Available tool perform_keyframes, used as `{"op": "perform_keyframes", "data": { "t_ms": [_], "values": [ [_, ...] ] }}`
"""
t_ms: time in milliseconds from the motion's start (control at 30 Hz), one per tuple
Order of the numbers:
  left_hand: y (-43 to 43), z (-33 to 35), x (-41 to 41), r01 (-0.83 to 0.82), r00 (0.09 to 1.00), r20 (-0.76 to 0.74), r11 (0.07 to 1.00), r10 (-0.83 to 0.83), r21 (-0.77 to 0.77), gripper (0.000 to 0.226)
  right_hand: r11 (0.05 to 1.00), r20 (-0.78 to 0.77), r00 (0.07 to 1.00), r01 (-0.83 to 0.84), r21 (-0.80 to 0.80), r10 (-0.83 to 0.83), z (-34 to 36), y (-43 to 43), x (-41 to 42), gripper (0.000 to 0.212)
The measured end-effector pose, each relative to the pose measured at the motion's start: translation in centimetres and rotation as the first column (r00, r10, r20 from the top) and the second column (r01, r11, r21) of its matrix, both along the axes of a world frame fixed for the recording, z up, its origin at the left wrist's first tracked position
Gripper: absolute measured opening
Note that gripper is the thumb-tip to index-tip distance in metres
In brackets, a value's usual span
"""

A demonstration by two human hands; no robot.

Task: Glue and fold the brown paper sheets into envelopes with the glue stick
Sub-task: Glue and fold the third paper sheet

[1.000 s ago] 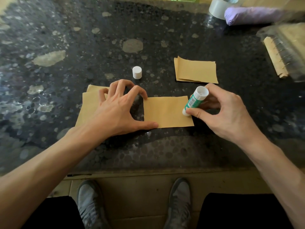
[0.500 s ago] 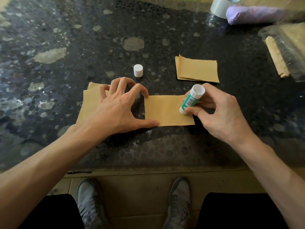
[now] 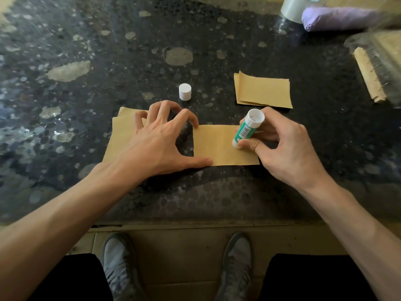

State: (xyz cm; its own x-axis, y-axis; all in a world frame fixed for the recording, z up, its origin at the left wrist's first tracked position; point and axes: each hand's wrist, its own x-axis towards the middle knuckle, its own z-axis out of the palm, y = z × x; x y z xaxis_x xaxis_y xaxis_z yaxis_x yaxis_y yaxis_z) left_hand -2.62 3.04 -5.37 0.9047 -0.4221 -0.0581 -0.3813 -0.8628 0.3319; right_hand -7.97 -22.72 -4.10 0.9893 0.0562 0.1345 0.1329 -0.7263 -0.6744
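A brown paper sheet (image 3: 221, 146) lies flat on the dark speckled table in front of me. My left hand (image 3: 160, 140) pins its left edge with thumb and index fingertip, fingers arched. My right hand (image 3: 282, 146) grips a green and white glue stick (image 3: 247, 129), tilted, its lower end touching the sheet near the right side. The stick's white cap (image 3: 185, 91) stands apart behind my left hand. A pile of brown sheets (image 3: 121, 135) lies under my left hand. A second pile of brown paper (image 3: 263, 91) rests behind the glue stick.
A roll of clear tape (image 3: 291, 7) and a purple bundle (image 3: 338, 17) sit at the far right. A spiral-bound pad under clear plastic (image 3: 373, 70) lies at the right edge. The table's front edge (image 3: 195, 222) runs just above my shoes.
My right hand has slid the glue stick up along the right side of the sheet, away from me. My left hand has kept its hold on the left edge.
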Motion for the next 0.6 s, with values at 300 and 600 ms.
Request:
{"op": "perform_keyframes", "data": {
  "t_ms": [300,600],
  "values": [
    [-0.1,0.0,0.0,-0.003,1.000,-0.002,1.000,0.003,-0.010,0.086,1.000,0.030,1.000,-0.005,-0.017,0.005,-0.1,0.9,0.1,0.042],
    [0.1,-0.2,0.1,0.001,1.000,0.007,1.000,-0.001,-0.014,0.086,1.000,0.043,0.999,-0.007,0.002,0.006,-0.2,1.7,0.4,0.045]
  ]
}}
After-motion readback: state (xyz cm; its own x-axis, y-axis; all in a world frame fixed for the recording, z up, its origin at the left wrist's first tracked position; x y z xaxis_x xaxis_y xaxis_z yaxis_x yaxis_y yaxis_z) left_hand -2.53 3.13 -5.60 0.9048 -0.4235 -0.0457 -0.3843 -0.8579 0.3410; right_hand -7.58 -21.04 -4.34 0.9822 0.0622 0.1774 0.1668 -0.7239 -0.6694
